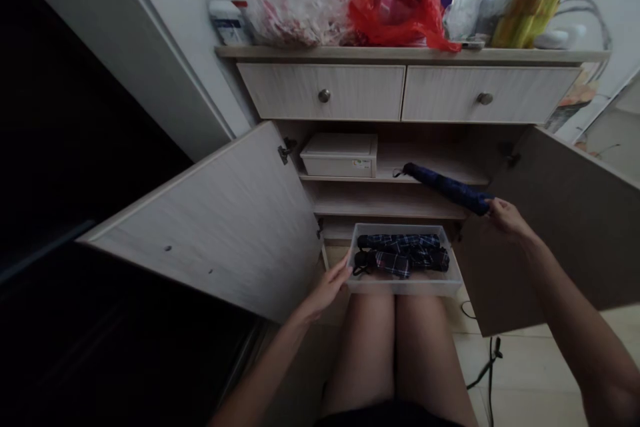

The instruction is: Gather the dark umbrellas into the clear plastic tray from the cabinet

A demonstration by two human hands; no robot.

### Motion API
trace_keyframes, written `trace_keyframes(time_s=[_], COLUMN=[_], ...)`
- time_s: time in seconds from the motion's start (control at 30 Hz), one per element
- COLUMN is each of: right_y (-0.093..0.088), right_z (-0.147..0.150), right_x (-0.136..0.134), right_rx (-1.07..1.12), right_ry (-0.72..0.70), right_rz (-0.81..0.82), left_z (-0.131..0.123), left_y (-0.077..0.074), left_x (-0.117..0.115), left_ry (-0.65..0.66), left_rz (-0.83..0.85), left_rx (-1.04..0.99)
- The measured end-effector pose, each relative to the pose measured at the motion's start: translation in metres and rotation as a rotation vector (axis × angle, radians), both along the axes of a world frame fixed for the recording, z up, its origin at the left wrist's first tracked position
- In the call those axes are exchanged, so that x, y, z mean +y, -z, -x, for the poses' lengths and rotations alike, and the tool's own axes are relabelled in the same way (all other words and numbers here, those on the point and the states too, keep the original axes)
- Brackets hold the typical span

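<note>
While the right hand (507,217) grips one end of a dark blue folded umbrella (447,188), its fingers closed around it, the left hand (327,287) touches the left wall of a clear plastic box (430,288); whether those fingers clasp the wall or only steady it cannot be told.

Item, blue umbrella: slanted, looped strap at its far end, seen against the upper shelf (440,159), above and to the right of the clear box.

Item, clear box: at the person's knees (395,320), without a lid, containing dark plaid folded umbrellas (395,263) laid lengthwise.

Item, cabinet: pale wood grain; left door (220,227) and right door (555,233) swung outward; two drawers (320,80) above, closed, each with one round knob.

Item, white lidded box (340,159): left part of the upper shelf, small label at its front right.

Items on the cabinet top (400,53): white bottle (227,21), clear plastic bag (300,10), red plastic bag (400,0), yellow package (525,17).
</note>
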State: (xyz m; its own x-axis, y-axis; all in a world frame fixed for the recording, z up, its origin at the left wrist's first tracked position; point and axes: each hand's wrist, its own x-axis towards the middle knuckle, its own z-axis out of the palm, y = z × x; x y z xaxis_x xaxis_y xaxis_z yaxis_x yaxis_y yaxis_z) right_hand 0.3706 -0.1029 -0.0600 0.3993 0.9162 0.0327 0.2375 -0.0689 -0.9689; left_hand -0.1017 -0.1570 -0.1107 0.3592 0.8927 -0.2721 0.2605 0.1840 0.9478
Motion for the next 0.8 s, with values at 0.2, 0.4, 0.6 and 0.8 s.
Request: trace_keyframes(time_s=[0.2,0.4,0.6,0.8], right_y=[-0.002,0.007,0.004,0.045], right_z=[0.048,0.073,0.081,0.08], right_x=[-0.064,-0.079,-0.077,-0.072], right_rx=[0.054,-0.168,-0.658,-0.219], right_ry=[-0.372,-0.78,-0.896,-0.215], right_rz=[0.105,0.169,0.011,0.111], left_z=[-0.002,-0.005,-0.003,-0.004], left_y=[0.0,-0.004,-0.003,0.005], left_x=[-0.003,-0.007,-0.009,-0.008], left_ry=[-0.024,0.004,-0.008,-0.001], left_rz=[-0.029,-0.058,-0.028,-0.056], left_rx=[0.002,-0.007,-0.022,-0.039])
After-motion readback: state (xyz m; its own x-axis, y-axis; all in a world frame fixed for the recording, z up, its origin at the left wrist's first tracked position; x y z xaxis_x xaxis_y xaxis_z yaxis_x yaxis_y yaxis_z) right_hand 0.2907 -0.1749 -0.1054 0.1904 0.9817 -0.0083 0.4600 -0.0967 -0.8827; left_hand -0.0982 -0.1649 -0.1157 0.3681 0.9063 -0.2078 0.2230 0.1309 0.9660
